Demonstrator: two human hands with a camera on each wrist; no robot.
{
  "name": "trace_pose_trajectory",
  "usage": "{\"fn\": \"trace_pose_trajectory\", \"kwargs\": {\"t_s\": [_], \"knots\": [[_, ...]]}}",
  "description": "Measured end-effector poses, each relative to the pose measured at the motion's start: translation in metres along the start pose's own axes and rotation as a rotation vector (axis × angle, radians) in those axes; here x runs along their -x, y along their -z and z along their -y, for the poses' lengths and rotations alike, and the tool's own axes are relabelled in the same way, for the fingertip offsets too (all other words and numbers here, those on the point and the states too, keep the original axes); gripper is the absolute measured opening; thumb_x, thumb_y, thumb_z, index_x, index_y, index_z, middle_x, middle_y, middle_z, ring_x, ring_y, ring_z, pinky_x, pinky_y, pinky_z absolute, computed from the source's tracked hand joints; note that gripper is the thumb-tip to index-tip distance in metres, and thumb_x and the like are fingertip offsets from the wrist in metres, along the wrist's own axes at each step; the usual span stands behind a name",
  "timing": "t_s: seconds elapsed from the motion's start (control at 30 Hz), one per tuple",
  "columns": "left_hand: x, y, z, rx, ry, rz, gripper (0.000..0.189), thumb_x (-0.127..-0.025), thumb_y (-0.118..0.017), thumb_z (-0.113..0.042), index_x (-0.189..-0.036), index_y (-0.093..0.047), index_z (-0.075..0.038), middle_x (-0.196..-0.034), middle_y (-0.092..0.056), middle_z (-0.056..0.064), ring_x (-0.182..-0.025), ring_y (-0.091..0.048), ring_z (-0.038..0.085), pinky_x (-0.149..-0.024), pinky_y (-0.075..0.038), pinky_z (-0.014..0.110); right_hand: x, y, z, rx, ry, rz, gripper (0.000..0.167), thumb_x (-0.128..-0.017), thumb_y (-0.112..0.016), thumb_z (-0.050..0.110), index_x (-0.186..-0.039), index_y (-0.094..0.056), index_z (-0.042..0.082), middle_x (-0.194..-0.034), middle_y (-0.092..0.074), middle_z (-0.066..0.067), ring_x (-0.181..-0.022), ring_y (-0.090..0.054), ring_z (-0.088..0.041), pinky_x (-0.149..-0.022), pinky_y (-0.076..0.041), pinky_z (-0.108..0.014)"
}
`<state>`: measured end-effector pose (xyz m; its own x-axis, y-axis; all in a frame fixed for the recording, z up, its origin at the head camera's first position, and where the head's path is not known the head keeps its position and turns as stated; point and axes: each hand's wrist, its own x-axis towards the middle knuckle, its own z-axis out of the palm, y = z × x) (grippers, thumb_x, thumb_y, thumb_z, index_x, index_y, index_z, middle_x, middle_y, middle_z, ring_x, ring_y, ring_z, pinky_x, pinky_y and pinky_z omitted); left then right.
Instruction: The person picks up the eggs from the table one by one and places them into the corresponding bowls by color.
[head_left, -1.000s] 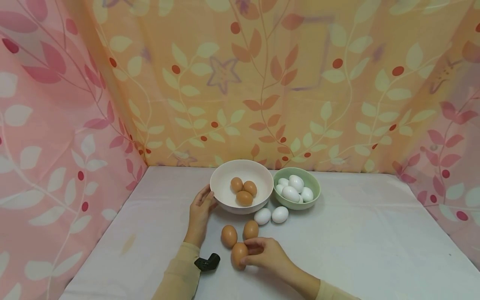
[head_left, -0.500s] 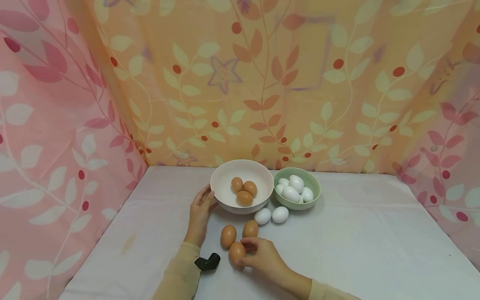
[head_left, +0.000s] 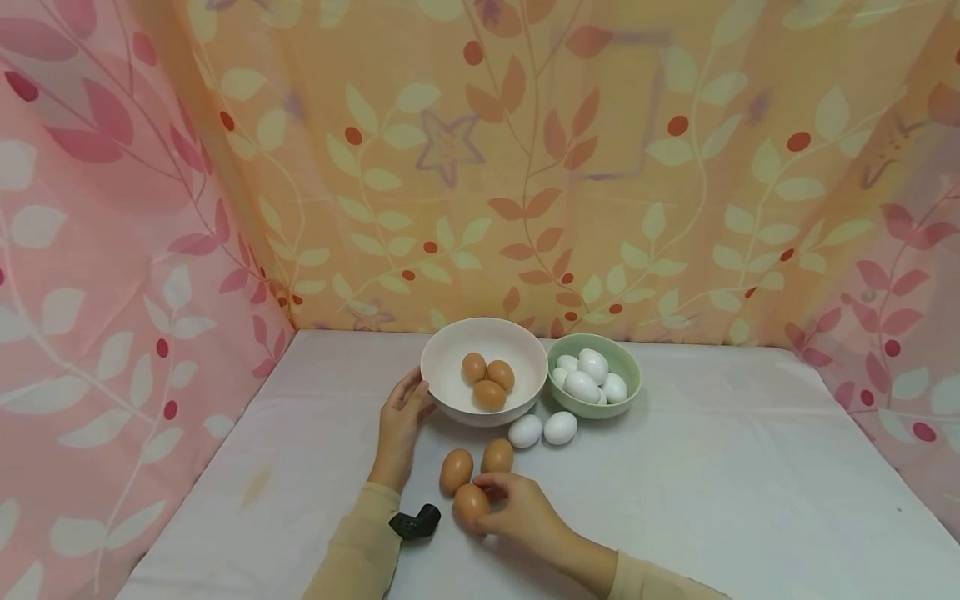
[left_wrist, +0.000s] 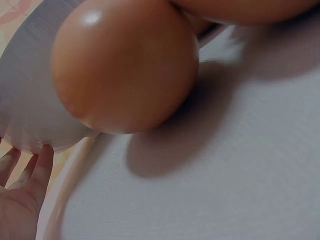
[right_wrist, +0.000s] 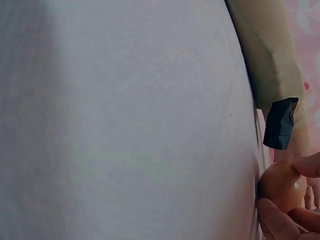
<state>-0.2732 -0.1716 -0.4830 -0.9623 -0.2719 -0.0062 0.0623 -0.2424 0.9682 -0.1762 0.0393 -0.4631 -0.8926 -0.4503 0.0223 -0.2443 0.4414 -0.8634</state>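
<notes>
My right hand [head_left: 521, 510] pinches a brown egg [head_left: 470, 506] between thumb and fingers low over the table; the right wrist view shows the same egg [right_wrist: 281, 186] with fingertips on either side. Two more brown eggs [head_left: 457, 472] lie just beyond it. My left hand [head_left: 397, 429] rests its fingers against the left outer side of a large pale bowl [head_left: 450, 358], which holds three brown eggs [head_left: 489, 396]. In the left wrist view, fairly straight fingers [left_wrist: 44, 165] touch the bowl's wall [left_wrist: 30, 95], and a brown egg [left_wrist: 125, 65] looms in front.
A smaller green bowl [head_left: 632, 385] full of white eggs [head_left: 581, 387] stands against the pale bowl's right side. Two white eggs [head_left: 561, 427] lie in front of the bowls. A black device [head_left: 416, 522] sits on the left sleeve. Patterned curtains [head_left: 525, 167] surround the white table [head_left: 750, 483].
My right hand has shifted slightly left with its brown egg, and the two brown eggs beyond it have moved slightly left too. The left hand and both bowls stay put.
</notes>
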Motion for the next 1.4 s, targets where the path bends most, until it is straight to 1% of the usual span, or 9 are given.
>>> {"fn": "trace_pose_trajectory", "kwargs": {"t_s": [0.07, 0.2, 0.33, 0.53, 0.63, 0.83, 0.93, 1.23, 1.4], "knots": [[0.000, 0.001, 0.001, 0.001, 0.000, 0.006, 0.049, -0.101, -0.060, -0.027, -0.146, -0.049, -0.010, -0.149, -0.051, 0.014, -0.119, -0.062, 0.018, -0.093, -0.056, 0.025, -0.001, -0.001, 0.000, 0.002, -0.001, -0.001, 0.048, -0.070, -0.078, 0.008, -0.116, -0.069, -0.001, -0.105, -0.074, -0.009, -0.096, -0.067, -0.019, -0.083, -0.052, -0.022], [-0.002, 0.002, 0.002, -0.006, 0.005, 0.014, 0.052, -0.100, -0.061, -0.029, -0.147, -0.048, -0.011, -0.149, -0.050, 0.014, -0.114, -0.064, 0.011, -0.096, -0.056, 0.028, -0.002, -0.003, 0.000, 0.005, -0.006, 0.000, 0.049, -0.070, -0.078, 0.010, -0.117, -0.068, -0.002, -0.108, -0.073, -0.010, -0.098, -0.067, -0.021, -0.084, -0.052, -0.024], [-0.002, 0.003, 0.003, -0.005, 0.006, 0.018, 0.052, -0.100, -0.061, -0.030, -0.147, -0.047, -0.011, -0.149, -0.051, 0.013, -0.109, -0.064, 0.007, -0.097, -0.055, 0.028, -0.004, -0.004, 0.001, -0.001, -0.009, 0.009, 0.049, -0.071, -0.077, 0.011, -0.117, -0.069, -0.001, -0.108, -0.073, -0.010, -0.098, -0.066, -0.021, -0.084, -0.052, -0.024], [-0.002, 0.002, 0.002, -0.002, 0.006, 0.015, 0.052, -0.100, -0.061, -0.030, -0.147, -0.047, -0.011, -0.149, -0.050, 0.014, -0.105, -0.065, 0.002, -0.096, -0.056, 0.027, -0.006, -0.005, 0.001, -0.033, 0.002, 0.020, 0.046, -0.070, -0.077, 0.008, -0.114, -0.070, -0.001, -0.104, -0.073, -0.009, -0.093, -0.063, -0.016, -0.081, -0.051, -0.022], [-0.001, 0.001, 0.002, -0.004, 0.009, 0.010, 0.052, -0.100, -0.061, -0.029, -0.147, -0.047, -0.011, -0.150, -0.050, 0.013, -0.107, -0.065, 0.005, -0.096, -0.056, 0.027, -0.007, -0.005, 0.000, -0.031, -0.006, 0.024, 0.046, -0.069, -0.077, 0.008, -0.113, -0.070, -0.001, -0.104, -0.073, -0.009, -0.093, -0.062, -0.014, -0.081, -0.051, -0.020], [0.000, 0.001, 0.000, -0.013, 0.015, 0.004, 0.051, -0.101, -0.059, -0.027, -0.147, -0.047, -0.010, -0.150, -0.050, 0.014, -0.118, -0.062, 0.018, -0.093, -0.056, 0.024, -0.009, -0.005, -0.002, -0.048, -0.017, 0.034, 0.046, -0.069, -0.076, 0.007, -0.113, -0.070, -0.002, -0.106, -0.073, -0.009, -0.095, -0.063, -0.014, -0.082, -0.051, -0.020], [0.001, 0.001, 0.000, -0.011, 0.016, 0.003, 0.050, -0.101, -0.059, -0.026, -0.147, -0.047, -0.010, -0.150, -0.050, 0.014, -0.119, -0.062, 0.018, -0.093, -0.056, 0.024, -0.008, -0.004, -0.002, -0.066, -0.019, 0.043, 0.047, -0.069, -0.077, 0.008, -0.114, -0.070, -0.002, -0.106, -0.073, -0.009, -0.096, -0.063, -0.015, -0.082, -0.051, -0.019], [-0.002, 0.001, 0.002, 0.002, 0.017, 0.002, 0.050, -0.100, -0.060, -0.027, -0.146, -0.048, -0.010, -0.149, -0.051, 0.013, -0.110, -0.064, 0.008, -0.093, -0.057, 0.025, -0.005, 0.011, 0.004, -0.144, -0.050, 0.064, 0.048, -0.069, -0.076, 0.007, -0.116, -0.071, 0.002, -0.107, -0.072, -0.009, -0.098, -0.064, -0.017, -0.075, -0.050, -0.017], [-0.003, 0.002, 0.003, 0.008, 0.015, 0.005, 0.050, -0.101, -0.060, -0.026, -0.146, -0.047, -0.009, -0.149, -0.051, 0.015, -0.105, -0.065, 0.005, -0.091, -0.056, 0.022, -0.010, 0.026, 0.014, -0.158, -0.053, 0.063, 0.049, -0.072, -0.078, 0.014, -0.119, -0.070, 0.004, -0.109, -0.072, -0.006, -0.100, -0.062, -0.015, -0.082, -0.049, -0.022]]}}
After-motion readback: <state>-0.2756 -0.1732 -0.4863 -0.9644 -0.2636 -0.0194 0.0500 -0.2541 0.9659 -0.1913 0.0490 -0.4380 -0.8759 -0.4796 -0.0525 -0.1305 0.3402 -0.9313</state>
